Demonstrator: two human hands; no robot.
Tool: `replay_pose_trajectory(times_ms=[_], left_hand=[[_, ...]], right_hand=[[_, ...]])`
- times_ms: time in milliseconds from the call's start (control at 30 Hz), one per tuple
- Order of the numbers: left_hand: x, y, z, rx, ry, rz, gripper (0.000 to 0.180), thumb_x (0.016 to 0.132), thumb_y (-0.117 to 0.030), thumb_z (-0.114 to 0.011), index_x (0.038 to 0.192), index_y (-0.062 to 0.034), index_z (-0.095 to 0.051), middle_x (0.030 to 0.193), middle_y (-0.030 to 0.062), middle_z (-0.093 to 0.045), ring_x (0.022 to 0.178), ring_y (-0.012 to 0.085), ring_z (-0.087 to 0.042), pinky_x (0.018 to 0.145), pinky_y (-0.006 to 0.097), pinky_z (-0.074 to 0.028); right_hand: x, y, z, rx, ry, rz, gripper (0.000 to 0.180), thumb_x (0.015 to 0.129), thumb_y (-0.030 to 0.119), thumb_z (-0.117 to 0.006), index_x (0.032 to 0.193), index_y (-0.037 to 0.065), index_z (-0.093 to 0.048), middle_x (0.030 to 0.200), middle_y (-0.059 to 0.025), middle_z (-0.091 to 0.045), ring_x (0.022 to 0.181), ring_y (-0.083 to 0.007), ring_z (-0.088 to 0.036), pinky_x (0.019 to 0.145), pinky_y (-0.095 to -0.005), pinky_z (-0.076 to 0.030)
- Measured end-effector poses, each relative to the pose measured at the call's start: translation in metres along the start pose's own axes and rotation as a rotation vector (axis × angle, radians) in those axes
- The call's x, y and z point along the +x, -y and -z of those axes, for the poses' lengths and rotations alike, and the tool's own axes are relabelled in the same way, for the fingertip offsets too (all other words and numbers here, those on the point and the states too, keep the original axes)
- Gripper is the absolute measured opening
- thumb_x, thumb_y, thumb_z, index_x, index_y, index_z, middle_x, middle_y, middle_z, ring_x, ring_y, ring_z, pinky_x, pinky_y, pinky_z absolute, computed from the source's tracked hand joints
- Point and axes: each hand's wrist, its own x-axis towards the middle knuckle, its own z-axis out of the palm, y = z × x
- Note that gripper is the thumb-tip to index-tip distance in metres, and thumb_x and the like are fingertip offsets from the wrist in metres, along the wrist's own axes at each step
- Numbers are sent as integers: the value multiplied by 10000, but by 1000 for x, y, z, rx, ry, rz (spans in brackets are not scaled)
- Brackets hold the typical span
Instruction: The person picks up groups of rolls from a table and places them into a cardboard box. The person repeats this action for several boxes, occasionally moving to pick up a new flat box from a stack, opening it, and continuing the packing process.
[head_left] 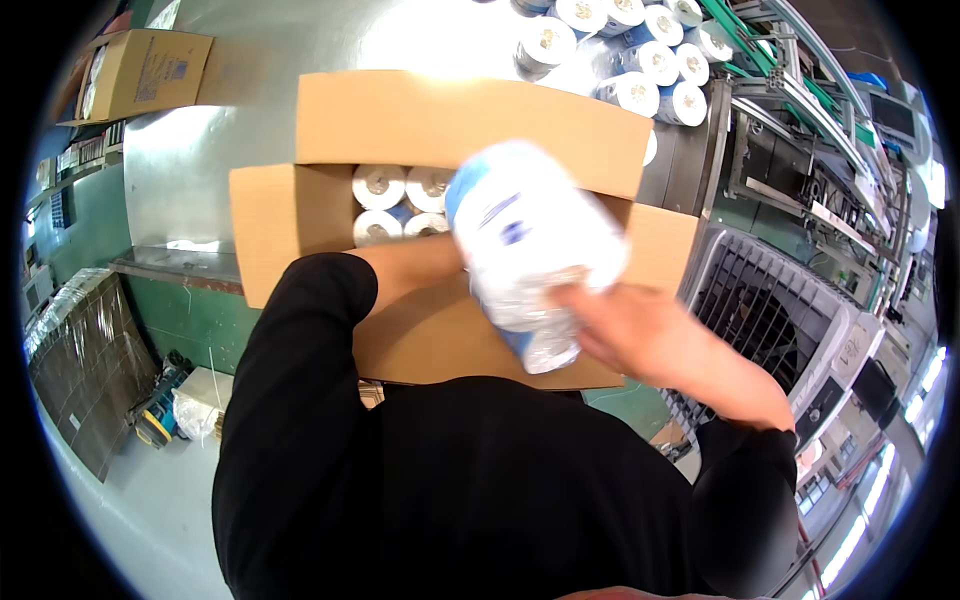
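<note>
An open cardboard box (470,125) stands on a steel table, its flaps spread. Inside at the left lie wrapped paper rolls (395,200), their ends facing up. My right hand (640,330) grips a white-and-blue wrapped pack of rolls (530,250), blurred, held over the box's right half. My left forearm (420,265) reaches under the pack into the box; the left hand itself is hidden behind the pack. My black sleeves fill the lower part of the view.
More wrapped rolls (620,50) are heaped on the steel table (240,150) behind the box. Another cardboard box (145,70) sits at the far left. A grey fan-like unit (770,310) and conveyor machinery (820,120) stand to the right. Dark flat sheets (90,370) lean at the lower left.
</note>
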Motion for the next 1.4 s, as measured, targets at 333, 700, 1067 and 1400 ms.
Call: replay_pose_trajectory(times_ms=[333, 700, 1067, 1400], left_hand=[[-19, 13, 98, -68, 580, 127, 500, 812, -252, -621, 1291, -159, -512, 1322, 193, -377, 1245, 361, -346, 1009, 422, -346], [123, 100, 292, 158, -234, -52, 355, 757, -73, -642, 1100, -104, -557, 1226, 114, -486, 1142, 302, -469, 912, 392, -434], [267, 165, 168, 723, 240, -128, 333, 656, -131, -676, 978, -217, -688, 1163, 122, -513, 1191, 253, -408, 916, 381, -386], [137, 107, 340, -136, -266, 358, 417, 624, -207, -682, 1034, -128, -677, 911, 78, -550, 876, 242, -536, 780, 338, -445]], right_hand=[[57, -69, -167, -73, 481, -571, 634, 802, 187, -639, 1273, -133, -361, 878, -214, -653, 912, -300, -640, 737, -389, -527], [3, -252, -48, -370, -196, -777, 605, 759, 93, -632, 1322, 188, -433, 975, -140, -596, 891, -304, -570, 755, -378, -497], [8, -347, -114, 111, -20, -719, 779, 715, 103, -643, 1395, 172, -269, 895, -206, -625, 871, -356, -611, 758, -443, -487], [-34, -267, -67, 508, -650, -861, 707, 702, 178, -719, 1313, -31, -430, 767, -116, -666, 719, -104, -620, 658, -262, -496]])
